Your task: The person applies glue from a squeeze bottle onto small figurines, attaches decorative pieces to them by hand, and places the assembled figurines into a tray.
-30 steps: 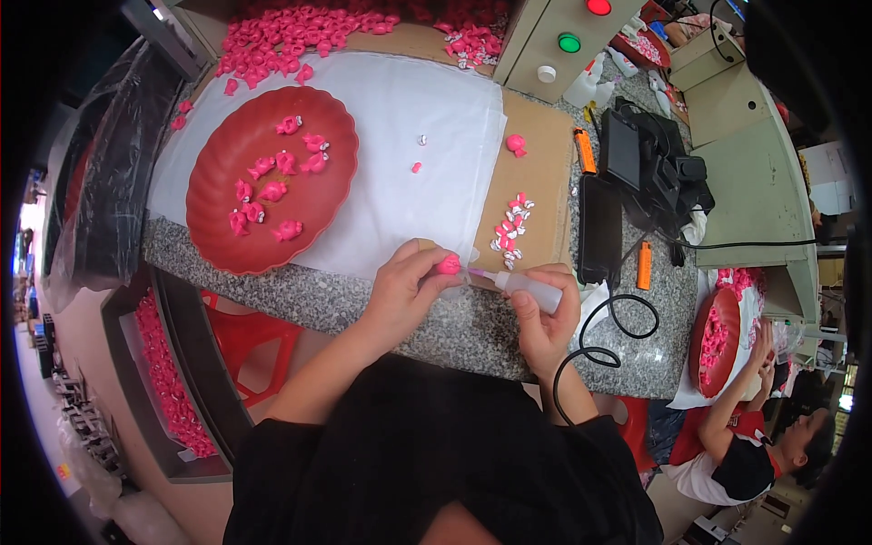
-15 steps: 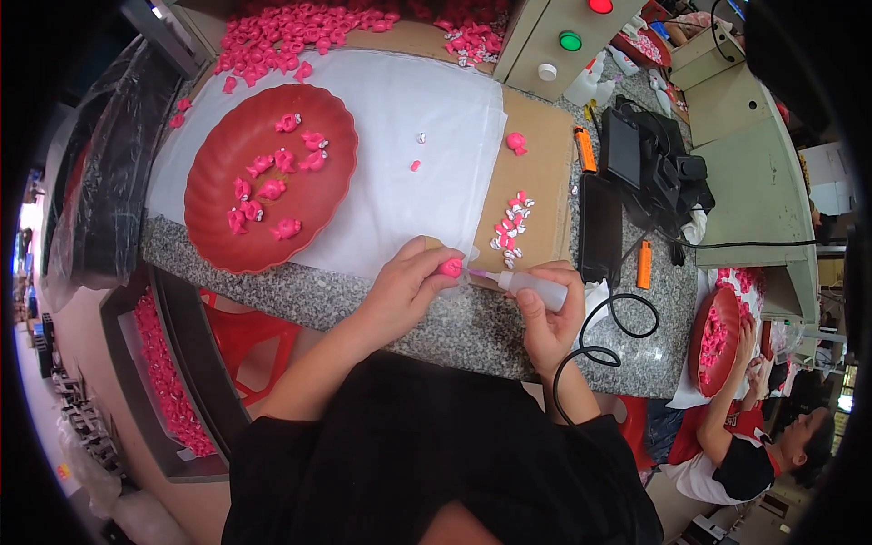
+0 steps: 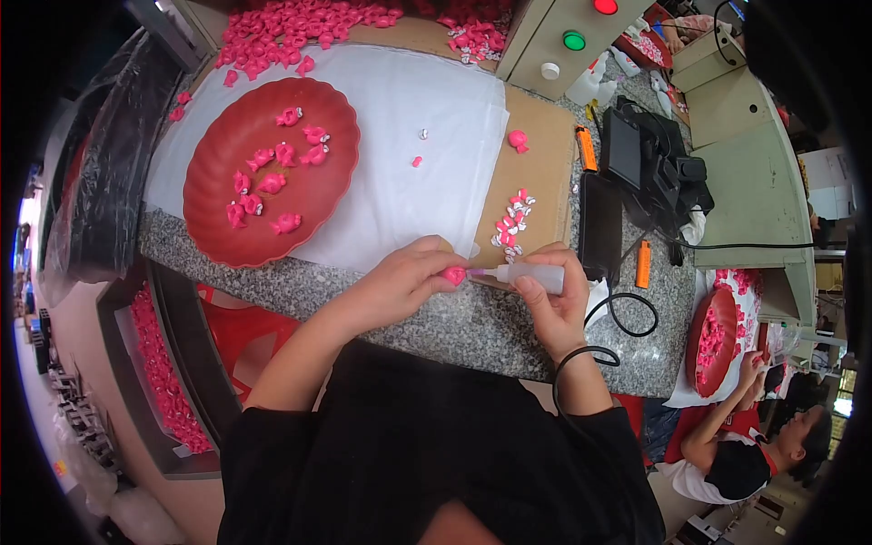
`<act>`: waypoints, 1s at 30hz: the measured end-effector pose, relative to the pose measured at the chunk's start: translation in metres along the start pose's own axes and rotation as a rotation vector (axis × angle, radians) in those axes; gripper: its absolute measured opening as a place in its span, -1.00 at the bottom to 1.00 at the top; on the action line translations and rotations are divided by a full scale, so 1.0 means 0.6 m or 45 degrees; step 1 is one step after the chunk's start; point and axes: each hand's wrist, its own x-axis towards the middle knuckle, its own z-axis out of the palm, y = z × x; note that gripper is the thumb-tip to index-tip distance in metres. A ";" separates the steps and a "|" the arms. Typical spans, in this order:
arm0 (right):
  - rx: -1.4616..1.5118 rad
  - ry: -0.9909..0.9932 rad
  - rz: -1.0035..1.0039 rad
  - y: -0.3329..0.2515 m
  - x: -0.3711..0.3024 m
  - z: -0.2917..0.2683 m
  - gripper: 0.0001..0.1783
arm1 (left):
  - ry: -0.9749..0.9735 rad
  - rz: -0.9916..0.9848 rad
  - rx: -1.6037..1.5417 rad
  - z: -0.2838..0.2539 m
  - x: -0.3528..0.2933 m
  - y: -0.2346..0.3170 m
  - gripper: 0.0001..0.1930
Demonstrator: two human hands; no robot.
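Between thumb and fingers, my left hand point(image 3: 409, 277) pinches a small pink plastic figure point(image 3: 454, 274) over the table's front edge. My right hand point(image 3: 556, 295) is wrapped round a translucent squeeze bottle point(image 3: 534, 276), tilted sideways. Its thin purple-tipped nozzle point(image 3: 481, 272) points left and reaches the figure, or nearly so. Just beyond, a cluster of tiny pink and white parts point(image 3: 515, 222) lies on the cardboard point(image 3: 536, 173). One pink figure point(image 3: 518, 140) sits farther up the cardboard. A red scalloped dish point(image 3: 213, 213) at the left holds several pink figures.
White sheeting point(image 3: 391, 109) covers much of the granite table point(image 3: 436, 327). A pink heap point(image 3: 291, 32) lies at the back. At right are orange lighters point(image 3: 644, 263), a black device point(image 3: 622, 150) and a cable point(image 3: 581, 352). A co-worker point(image 3: 740, 454) sits at far right beside another red dish point(image 3: 718, 341).
The bottle has tipped closer to level, and its nozzle has come up to the pink figure. My left hand keeps its pinch. The co-worker's hands have shifted away from their dish.
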 end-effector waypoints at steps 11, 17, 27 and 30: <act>-0.175 -0.049 -0.126 0.000 0.007 -0.004 -0.74 | -0.023 0.024 0.097 -0.003 0.000 0.001 -0.71; -0.164 -0.047 -0.074 -0.003 0.006 -0.005 -0.74 | -0.008 0.037 0.094 -0.002 -0.002 -0.002 -0.72; 0.845 0.314 0.243 -0.016 0.008 -0.009 -0.77 | 0.066 -0.087 -0.075 0.006 -0.004 -0.008 -0.79; 1.050 0.350 0.452 -0.012 0.006 -0.024 -0.75 | 0.279 -0.070 -0.199 0.022 -0.008 -0.016 -0.81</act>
